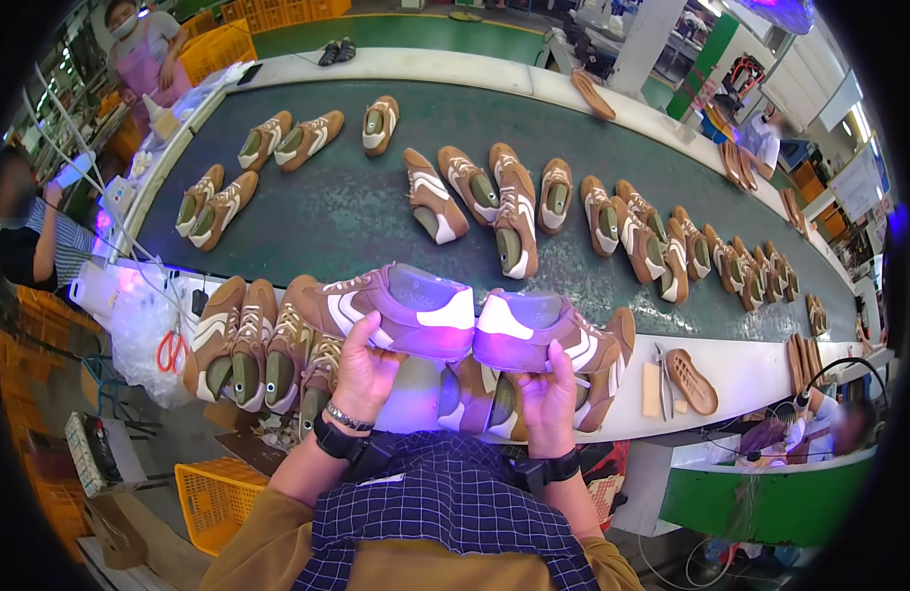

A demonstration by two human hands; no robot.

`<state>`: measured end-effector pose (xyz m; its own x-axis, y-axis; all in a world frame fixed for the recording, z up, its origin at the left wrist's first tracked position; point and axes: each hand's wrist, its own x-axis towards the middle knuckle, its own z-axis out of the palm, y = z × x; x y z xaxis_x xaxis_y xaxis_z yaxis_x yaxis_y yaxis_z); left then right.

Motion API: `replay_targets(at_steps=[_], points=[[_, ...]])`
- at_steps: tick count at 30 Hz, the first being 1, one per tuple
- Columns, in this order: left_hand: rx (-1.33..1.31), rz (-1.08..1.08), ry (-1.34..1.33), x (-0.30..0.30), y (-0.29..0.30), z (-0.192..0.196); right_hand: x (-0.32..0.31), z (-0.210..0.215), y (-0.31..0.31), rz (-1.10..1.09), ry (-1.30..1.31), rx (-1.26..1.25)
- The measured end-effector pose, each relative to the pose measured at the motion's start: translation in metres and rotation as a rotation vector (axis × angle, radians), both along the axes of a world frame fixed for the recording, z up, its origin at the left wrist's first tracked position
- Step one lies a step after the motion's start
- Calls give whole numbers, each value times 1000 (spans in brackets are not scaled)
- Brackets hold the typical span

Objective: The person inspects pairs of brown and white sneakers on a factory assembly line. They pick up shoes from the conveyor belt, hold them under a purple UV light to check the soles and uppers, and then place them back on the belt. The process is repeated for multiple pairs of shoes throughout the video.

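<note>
In the head view, the left hand (368, 374) grips one brown shoe (404, 325) and the right hand (548, 404) a matching shoe (514, 345), heels nearly meeting above the white ledge (624, 399). This looks like checking the pair, next calling for a steady, even hold; their long axes run crosswise, toes pointing outward, left and right.

A green work surface (317, 222) bears scattered brown-and-white sneakers (515, 212); its white ledge (760, 369) carries a brown sole (689, 380).

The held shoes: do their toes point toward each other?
No, the left hand and right hand hold the shoes with heels facing each other.
</note>
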<state>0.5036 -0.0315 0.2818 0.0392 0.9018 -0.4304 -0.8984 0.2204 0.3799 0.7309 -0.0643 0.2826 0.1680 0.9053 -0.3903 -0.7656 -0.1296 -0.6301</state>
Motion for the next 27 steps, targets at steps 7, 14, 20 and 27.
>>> replay_targets(at_steps=[7, 14, 20, 27], points=[[-22, 8, -2, 3, -1, -2, -3, 1, 2, -5, 19, -30], [-31, 8, 0, 4, -1, -12, -2, 1, 3, -5, 16, -47], [-24, 11, -2, 6, -1, -12, -1, -1, 4, -10, 1, -55], [-25, 8, -35, 8, 0, -15, 7, -11, 3, 17, 16, -38]])
